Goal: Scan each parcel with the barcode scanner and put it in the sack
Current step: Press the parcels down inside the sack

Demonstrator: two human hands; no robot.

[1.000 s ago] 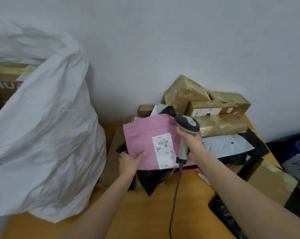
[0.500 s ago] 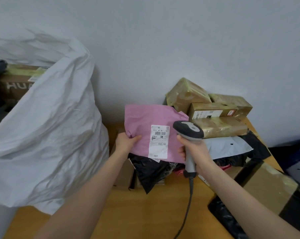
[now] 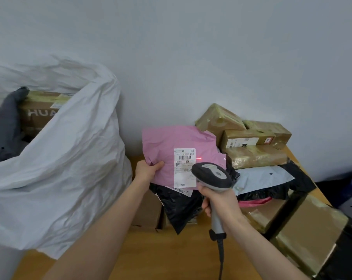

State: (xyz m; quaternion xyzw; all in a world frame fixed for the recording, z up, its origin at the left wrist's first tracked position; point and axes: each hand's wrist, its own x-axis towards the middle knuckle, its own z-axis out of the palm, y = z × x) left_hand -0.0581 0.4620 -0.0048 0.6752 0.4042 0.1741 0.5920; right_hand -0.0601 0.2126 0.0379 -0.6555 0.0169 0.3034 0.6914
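My left hand (image 3: 147, 170) pinches the lower left edge of a pink mailer parcel (image 3: 167, 144) and holds it upright above the pile. Its white label (image 3: 184, 166) faces me, and a red scan dot sits just right of the barcode. In my right hand (image 3: 221, 203) is the grey barcode scanner (image 3: 211, 175), gripped by its handle, head aimed at the label, cable hanging down. The big white sack (image 3: 55, 168) stands open at the left, with a brown box (image 3: 39, 112) and a dark bag (image 3: 7, 124) inside.
On the wooden table (image 3: 161, 253), a heap of parcels lies behind and right of my hands: tape-wrapped boxes (image 3: 252, 142), a grey mailer (image 3: 266, 176), black bags (image 3: 181, 207), and a large taped box (image 3: 308, 231) at the front right. A white wall stands behind.
My left hand has lifted the pink parcel up off the pile and tilted it toward me. The scanner has drawn back lower and right, and a red scan dot now shows by the barcode.
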